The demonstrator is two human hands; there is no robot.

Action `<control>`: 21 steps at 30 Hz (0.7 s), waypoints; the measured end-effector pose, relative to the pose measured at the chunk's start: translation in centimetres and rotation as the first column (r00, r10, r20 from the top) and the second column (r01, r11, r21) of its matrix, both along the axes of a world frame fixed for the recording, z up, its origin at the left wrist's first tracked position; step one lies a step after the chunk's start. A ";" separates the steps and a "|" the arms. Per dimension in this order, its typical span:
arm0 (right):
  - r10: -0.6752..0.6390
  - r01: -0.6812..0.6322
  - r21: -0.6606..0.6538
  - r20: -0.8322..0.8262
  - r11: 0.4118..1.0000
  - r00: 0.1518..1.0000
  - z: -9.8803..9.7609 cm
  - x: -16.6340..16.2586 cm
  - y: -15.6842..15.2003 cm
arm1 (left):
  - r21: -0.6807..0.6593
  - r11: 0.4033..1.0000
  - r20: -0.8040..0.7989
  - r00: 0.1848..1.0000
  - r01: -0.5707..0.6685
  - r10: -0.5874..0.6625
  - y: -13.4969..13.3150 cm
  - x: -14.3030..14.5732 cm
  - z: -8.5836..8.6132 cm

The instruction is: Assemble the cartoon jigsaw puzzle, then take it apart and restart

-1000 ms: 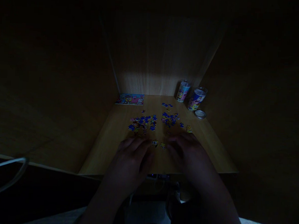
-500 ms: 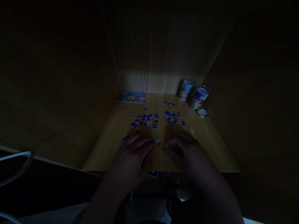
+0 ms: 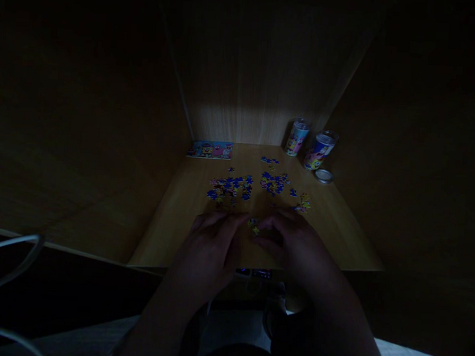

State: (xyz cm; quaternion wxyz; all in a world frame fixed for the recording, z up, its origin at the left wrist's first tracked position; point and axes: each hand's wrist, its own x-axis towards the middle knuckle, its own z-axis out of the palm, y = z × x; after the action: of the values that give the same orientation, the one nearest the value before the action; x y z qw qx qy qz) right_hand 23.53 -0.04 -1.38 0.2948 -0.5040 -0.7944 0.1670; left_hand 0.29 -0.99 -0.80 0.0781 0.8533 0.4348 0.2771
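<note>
Two small jigsaw pieces lie close together between my hands on the wooden tabletop: a multicoloured jigsaw piece (image 3: pixel 251 221) and, just below it, a yellow jigsaw piece (image 3: pixel 256 230). My right hand (image 3: pixel 294 237) pinches the yellow one at its right side between thumb and fingers. My left hand (image 3: pixel 212 240) rests on the table with fingers stretched out, its index fingertip beside the multicoloured piece; contact is hard to make out in the dim light. Beyond the hands spread a left cluster of blue and mixed jigsaw pieces (image 3: pixel 231 186) and a right cluster of jigsaw pieces (image 3: pixel 274 183).
At the back left lies a flat cartoon picture (image 3: pixel 211 150). Two printed cans, a light blue can (image 3: pixel 297 137) and a darker can (image 3: pixel 320 150), stand back right, with a round lid (image 3: pixel 324 175) before them. Yellow pieces (image 3: pixel 304 201) lie right. Wooden panels enclose the tabletop (image 3: pixel 166 238).
My right hand has moved left with the yellow jigsaw piece, bringing it up against the multicoloured one. The left hand has barely shifted. The view has tilted slightly.
</note>
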 end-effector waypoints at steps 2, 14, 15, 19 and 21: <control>-0.001 0.001 -0.006 0.011 1.000 1.000 0.0 -0.4 0.0 | 0.008 1.000 0.003 1.000 0.007 -0.007 0.1 0.0 0.0; -0.004 0.004 0.014 0.059 1.000 0.998 0.2 -0.8 0.0 | -0.009 1.000 -0.003 1.000 0.028 -0.028 0.0 0.1 0.1; 0.004 -0.005 0.019 0.063 1.000 0.998 0.2 -0.8 0.0 | -0.007 1.000 -0.002 1.000 0.027 -0.027 0.0 0.2 0.1; 0.037 -0.040 0.039 0.073 0.998 0.997 0.1 -0.9 0.2 | -0.017 1.000 -0.008 1.000 0.014 -0.014 -0.1 0.1 0.1; 0.040 -0.043 0.048 0.071 0.998 0.997 0.0 -0.9 0.2 | -0.020 1.000 -0.008 1.000 0.016 -0.016 -0.1 0.1 0.1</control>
State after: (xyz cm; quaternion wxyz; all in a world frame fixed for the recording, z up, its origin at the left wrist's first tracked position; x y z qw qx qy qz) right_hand 22.65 0.13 -1.42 0.2758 -0.4855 -0.8184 0.1355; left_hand 0.42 -1.05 -0.66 0.0872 0.8572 0.4309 0.2683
